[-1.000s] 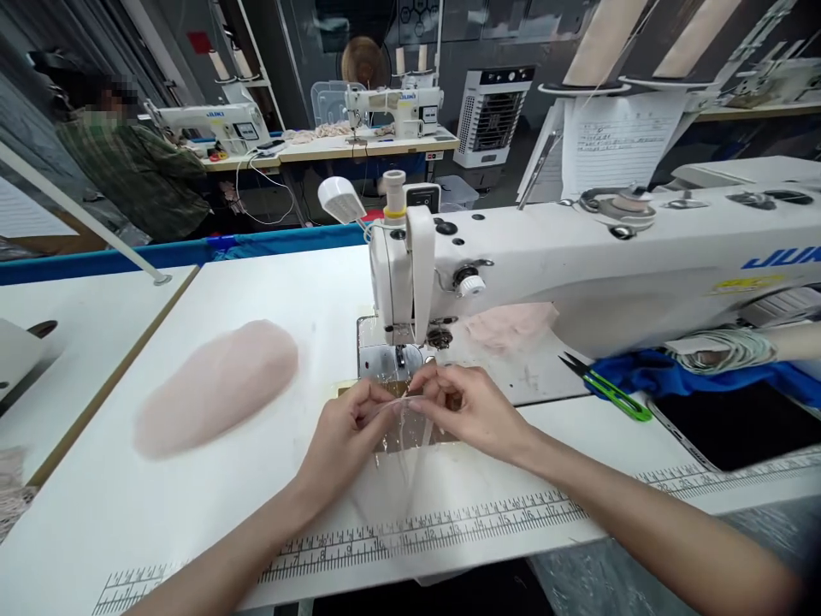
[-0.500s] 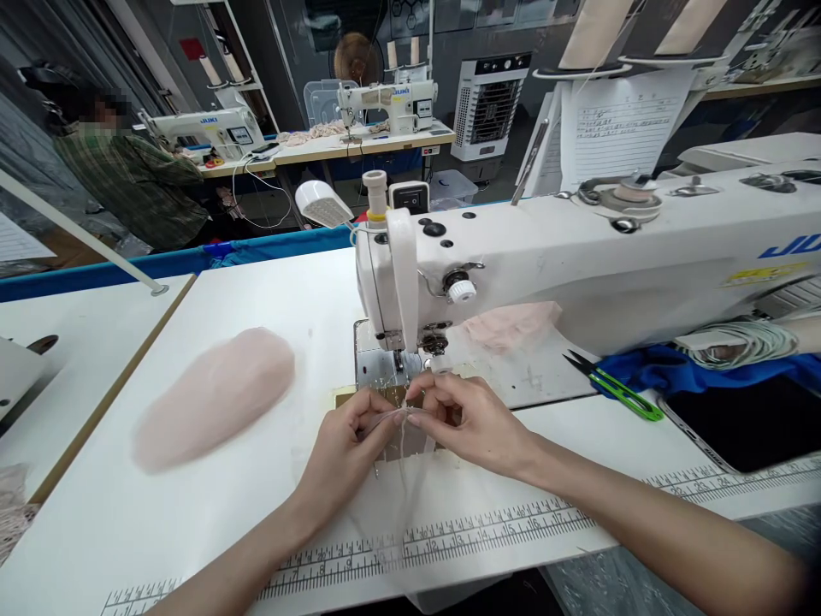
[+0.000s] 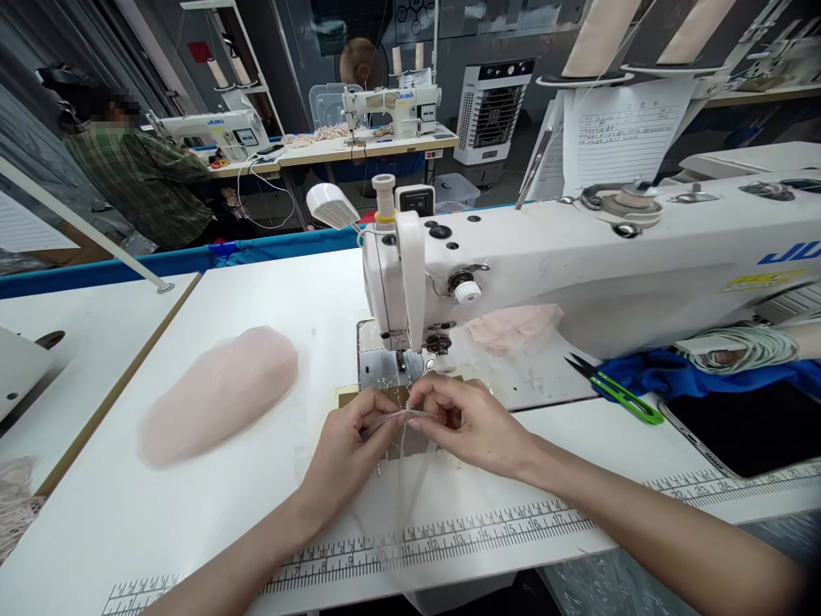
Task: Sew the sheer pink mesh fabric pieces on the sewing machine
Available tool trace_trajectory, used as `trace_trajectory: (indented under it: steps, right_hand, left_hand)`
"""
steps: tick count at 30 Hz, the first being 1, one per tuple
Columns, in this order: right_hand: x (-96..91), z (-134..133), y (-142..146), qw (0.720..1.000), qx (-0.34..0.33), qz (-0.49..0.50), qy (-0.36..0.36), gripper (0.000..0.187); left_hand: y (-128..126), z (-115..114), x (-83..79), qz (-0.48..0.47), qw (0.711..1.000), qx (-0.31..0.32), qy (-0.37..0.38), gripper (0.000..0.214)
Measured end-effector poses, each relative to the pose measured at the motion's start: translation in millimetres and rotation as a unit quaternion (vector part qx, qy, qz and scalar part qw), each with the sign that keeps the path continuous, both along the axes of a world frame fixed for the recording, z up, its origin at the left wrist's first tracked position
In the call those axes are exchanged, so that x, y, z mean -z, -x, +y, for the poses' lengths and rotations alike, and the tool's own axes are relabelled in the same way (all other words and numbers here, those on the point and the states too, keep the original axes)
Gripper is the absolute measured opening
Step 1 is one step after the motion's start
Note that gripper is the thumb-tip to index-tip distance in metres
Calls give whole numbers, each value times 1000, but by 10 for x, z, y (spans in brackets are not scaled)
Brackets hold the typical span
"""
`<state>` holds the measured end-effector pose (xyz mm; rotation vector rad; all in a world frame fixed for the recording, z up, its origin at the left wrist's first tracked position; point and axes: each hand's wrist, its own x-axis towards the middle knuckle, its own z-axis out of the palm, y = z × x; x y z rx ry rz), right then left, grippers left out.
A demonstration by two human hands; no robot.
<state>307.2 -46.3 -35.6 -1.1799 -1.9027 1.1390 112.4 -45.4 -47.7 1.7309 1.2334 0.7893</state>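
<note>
Just in front of the sewing machine's [image 3: 410, 282] needle area, both hands pinch one thin, sheer strip of fabric [image 3: 403, 479]. My left hand [image 3: 356, 441] is closed on the strip's left side. From the right, my right hand [image 3: 471, 423] grips it with thumb and fingertips, nearly touching the left fingers. Loose lengths of the strip hang down over the ruler tape and past the table's front edge. The exact spot between the fingertips is too small to make out. A sheer pink fabric piece [image 3: 221, 398] lies flat to the left.
More pink fabric [image 3: 513, 328] lies under the machine arm. Green thread snips [image 3: 619, 393], a blue cloth [image 3: 641, 370] and a black phone [image 3: 744, 428] are at the right. A ruler tape [image 3: 500, 532] runs along the front edge. Beyond the table, a person [image 3: 134, 171] sits by another machine.
The whole view has shifted slightly. Both hands keep their pinch on the fabric strip, with hardly any movement of the fingers.
</note>
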Motion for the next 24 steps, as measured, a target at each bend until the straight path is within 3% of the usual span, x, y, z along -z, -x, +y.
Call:
trace_trajectory:
  steps: [6, 10, 12, 15, 17, 20, 24]
  right_hand:
    - [-21, -6, 1, 998, -5, 0, -55, 11]
    - [23, -22, -10, 989, -10, -7, -150, 18]
    - [67, -32, -28, 969, -6, -24, -244, 18]
    - [116, -47, -76, 912, -14, -93, -400, 18]
    - [120, -53, -110, 878, -42, -136, -457, 20]
    - [83, -67, -134, 865, -86, -166, -465, 23]
    - [-48, -126, -119, 886, -96, -169, -422, 30]
  left_hand:
    - [32, -31, 19, 37, 997, 22, -67, 24]
    - [45, -47, 43, 45, 990, 32, -132, 13]
    - [43, -51, 46, 52, 986, 28, -155, 9]
    - [37, -52, 36, 62, 981, 44, -177, 21]
    - [36, -51, 30, 56, 978, 59, -190, 24]
    - [38, -57, 25, 30, 977, 63, -203, 21]
    - [46, -90, -28, -6, 982, 70, -175, 13]
